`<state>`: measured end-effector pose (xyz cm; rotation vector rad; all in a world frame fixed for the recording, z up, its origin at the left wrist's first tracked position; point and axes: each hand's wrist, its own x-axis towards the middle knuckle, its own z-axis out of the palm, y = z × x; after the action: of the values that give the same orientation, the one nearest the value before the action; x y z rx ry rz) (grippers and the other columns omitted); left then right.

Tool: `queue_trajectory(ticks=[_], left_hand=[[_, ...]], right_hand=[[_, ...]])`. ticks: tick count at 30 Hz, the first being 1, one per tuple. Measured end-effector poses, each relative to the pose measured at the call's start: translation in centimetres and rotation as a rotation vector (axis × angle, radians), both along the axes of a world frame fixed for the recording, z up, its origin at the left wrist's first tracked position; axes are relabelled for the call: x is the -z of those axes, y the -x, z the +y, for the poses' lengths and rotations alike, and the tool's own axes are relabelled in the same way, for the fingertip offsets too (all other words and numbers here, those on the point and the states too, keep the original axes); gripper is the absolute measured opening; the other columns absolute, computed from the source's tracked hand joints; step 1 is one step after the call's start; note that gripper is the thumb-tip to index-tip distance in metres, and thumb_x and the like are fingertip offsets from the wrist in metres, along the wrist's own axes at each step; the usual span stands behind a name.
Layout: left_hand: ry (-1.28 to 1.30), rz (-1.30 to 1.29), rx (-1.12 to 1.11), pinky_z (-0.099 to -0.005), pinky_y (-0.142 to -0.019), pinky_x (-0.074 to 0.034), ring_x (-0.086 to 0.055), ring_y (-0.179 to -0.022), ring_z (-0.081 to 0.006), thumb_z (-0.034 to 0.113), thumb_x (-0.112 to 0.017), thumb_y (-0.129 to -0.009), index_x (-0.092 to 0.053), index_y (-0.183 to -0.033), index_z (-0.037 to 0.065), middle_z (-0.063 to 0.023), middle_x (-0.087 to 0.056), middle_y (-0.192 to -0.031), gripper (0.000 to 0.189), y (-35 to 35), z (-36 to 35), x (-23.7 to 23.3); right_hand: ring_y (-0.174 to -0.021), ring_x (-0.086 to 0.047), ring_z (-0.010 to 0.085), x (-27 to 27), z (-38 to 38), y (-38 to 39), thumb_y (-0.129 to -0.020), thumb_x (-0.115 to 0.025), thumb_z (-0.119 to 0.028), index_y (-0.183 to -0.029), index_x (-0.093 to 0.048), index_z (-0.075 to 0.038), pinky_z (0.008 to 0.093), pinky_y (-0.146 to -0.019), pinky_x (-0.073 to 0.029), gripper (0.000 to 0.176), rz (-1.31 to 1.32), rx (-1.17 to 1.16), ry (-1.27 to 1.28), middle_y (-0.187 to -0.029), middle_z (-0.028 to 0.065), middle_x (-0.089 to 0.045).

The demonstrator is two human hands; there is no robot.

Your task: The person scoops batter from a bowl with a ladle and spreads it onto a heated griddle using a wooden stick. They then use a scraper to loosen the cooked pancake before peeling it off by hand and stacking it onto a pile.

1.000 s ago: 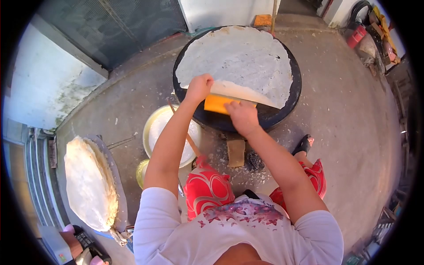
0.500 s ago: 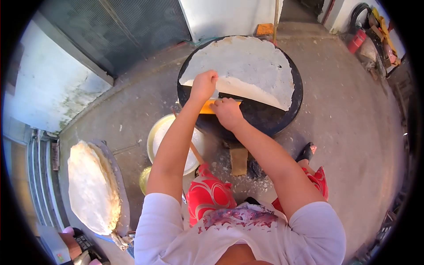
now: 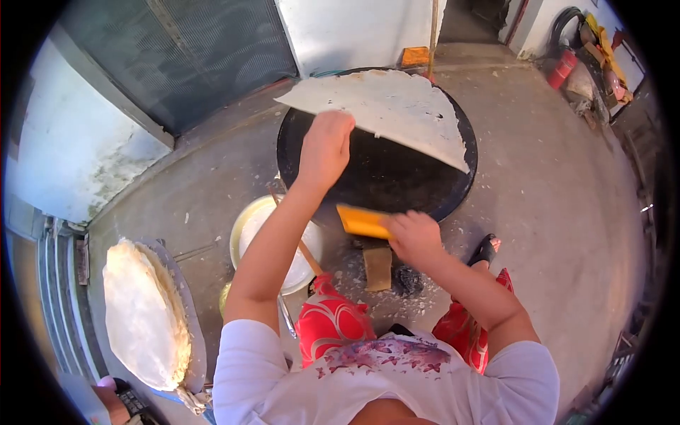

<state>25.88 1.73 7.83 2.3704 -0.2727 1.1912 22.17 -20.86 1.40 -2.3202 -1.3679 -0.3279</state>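
The thin sheet [image 3: 397, 106] is held over the far half of the round black griddle [image 3: 382, 177]. Its near edge is raised clear of the dark plate. Whether its far edge touches the rim cannot be told. The sheet is pale white, very thin and flexible. Its outline is roughly part-circular, with a straight near edge that slopes down to a point at the right. Browning is seen along the ragged far edge, and small holes are seen toward the right side. The left hand [image 3: 326, 145] is clenched on the near left edge of the sheet. The right hand [image 3: 414, 237] is closed around an orange scraper [image 3: 361, 221], which is held at the near rim of the griddle, well apart from the sheet. A bowl [image 3: 236, 234] of white batter stands on the floor [image 3: 552, 198] just left of the griddle. Farther left, a stack [image 3: 142, 304] of similar pale sheets is piled on a round tray [image 3: 190, 297].
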Motion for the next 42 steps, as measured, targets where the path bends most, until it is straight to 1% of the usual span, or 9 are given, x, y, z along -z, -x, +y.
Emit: queue_trajectory(ticks=[10, 14, 16, 20, 24, 26, 32, 35, 42], left_hand=[[-0.029, 0.438, 0.052, -0.0395, -0.091, -0.039, -0.046, -0.107, -0.0362, 0.003, -0.059, -0.069, -0.053, -0.104, 0.001, -0.0175, -0.050, -0.114, 0.035, 14.7, 0.1, 12.7], [-0.043, 0.455, -0.311, -0.0430, -0.091, -0.038, -0.045, -0.111, -0.0329, 0.019, -0.068, -0.068, -0.048, -0.113, -0.001, -0.0172, -0.040, -0.126, 0.053, 16.5, 0.4, 16.1], [1.263, 0.505, -0.423, -0.0447, -0.081, -0.043, -0.051, -0.100, -0.0294, 0.019, -0.067, -0.071, -0.047, -0.113, -0.004, -0.0161, -0.049, -0.113, 0.051, 14.7, 1.1, 16.7], [1.863, 0.670, -0.251, -0.0365, -0.069, -0.047, -0.054, -0.086, -0.0233, 0.022, -0.066, -0.073, -0.051, -0.108, 0.002, -0.0129, -0.053, -0.105, 0.043, 12.1, 3.4, 16.2], [0.695, 0.548, -0.567, -0.0405, -0.059, -0.046, -0.057, -0.061, -0.0344, 0.020, -0.058, -0.073, -0.056, -0.072, -0.001, -0.0165, -0.058, -0.066, 0.021, 8.2, 8.4, 18.2], [0.398, 0.415, -0.652, -0.0430, -0.059, -0.044, -0.055, -0.064, -0.0375, 0.022, -0.056, -0.072, -0.056, -0.070, 0.001, -0.0198, -0.055, -0.065, 0.021, 7.2, 8.8, 9.6], [0.065, 0.249, -0.151, -0.0349, -0.059, -0.042, -0.054, -0.067, -0.0293, 0.011, -0.059, -0.074, -0.058, -0.079, 0.000, -0.0148, -0.055, -0.073, 0.012, 10.2, 11.8, -9.8], [-0.007, 0.235, -0.018, -0.0273, -0.054, -0.038, -0.047, -0.059, -0.0182, 0.002, -0.059, -0.075, -0.057, -0.080, -0.002, -0.0083, -0.050, -0.069, 0.007, 15.7, 11.2, -16.9], [-0.072, 0.301, -0.139, -0.0239, -0.058, -0.036, -0.043, -0.065, -0.0115, -0.003, -0.057, -0.076, -0.054, -0.079, -0.004, -0.0028, -0.049, -0.072, 0.005, 29.2, 13.1, -22.8]], right_hand=[[-0.075, -0.058, 0.0295, -0.5, -8.3, 6.1, -0.066, -0.063, -0.016, -0.096, -0.060, -0.008, 0.0366, -0.065, -0.047, 0.031, 0.586, 0.182, -0.066, -0.081, 0.0105, -0.061], [-0.078, -0.061, 0.0256, 0.1, -9.2, 6.1, -0.068, -0.064, -0.018, -0.098, -0.059, -0.006, 0.0342, -0.069, -0.048, 0.032, 0.749, 0.266, -0.091, -0.084, 0.0111, -0.063], [-0.079, -0.061, 0.0190, 0.6, -9.1, 6.0, -0.069, -0.062, -0.017, -0.100, -0.057, -0.003, 0.0314, -0.071, -0.047, 0.035, 0.884, 0.301, -0.335, -0.087, 0.0088, -0.063], [-0.081, -0.057, 0.0150, -0.7, -8.4, 6.1, -0.071, -0.050, -0.002, -0.105, -0.051, 0.003, 0.0250, -0.076, -0.043, 0.034, 1.618, 0.148, -1.000, -0.092, 0.0048, -0.060], [-0.078, -0.059, 0.0170, -0.3, -8.9, 5.6, -0.074, -0.041, -0.005, -0.104, -0.054, 0.000, 0.0290, -0.072, -0.045, 0.033, 1.447, 0.277, -0.803, -0.091, 0.0075, -0.062], [-0.066, -0.058, 0.0159, -1.2, -8.7, 4.4, -0.077, -0.045, -0.008, -0.106, -0.053, -0.002, 0.0278, -0.064, -0.046, 0.031, 0.648, 0.188, -0.252, -0.085, 0.0103, -0.063], [-0.081, -0.055, 0.0063, -6.4, -1.0, -0.7, -0.077, -0.063, -0.007, -0.121, -0.047, -0.007, 0.0177, -0.059, -0.043, 0.047, 0.530, 0.139, -0.492, -0.103, 0.0062, -0.060], [-0.046, -0.041, 0.0063, -10.5, 3.8, -4.0, -0.069, -0.069, -0.016, -0.123, -0.045, -0.009, 0.0203, -0.050, -0.039, 0.059, 0.237, 0.136, -0.491, -0.114, 0.0090, -0.056], [-0.068, -0.056, 0.0181, -14.6, 18.3, -8.8, -0.068, -0.069, -0.020, -0.114, -0.052, -0.012, 0.0310, -0.068, -0.044, 0.051, 0.029, 0.003, -0.612, -0.112, 0.0094, -0.056]])
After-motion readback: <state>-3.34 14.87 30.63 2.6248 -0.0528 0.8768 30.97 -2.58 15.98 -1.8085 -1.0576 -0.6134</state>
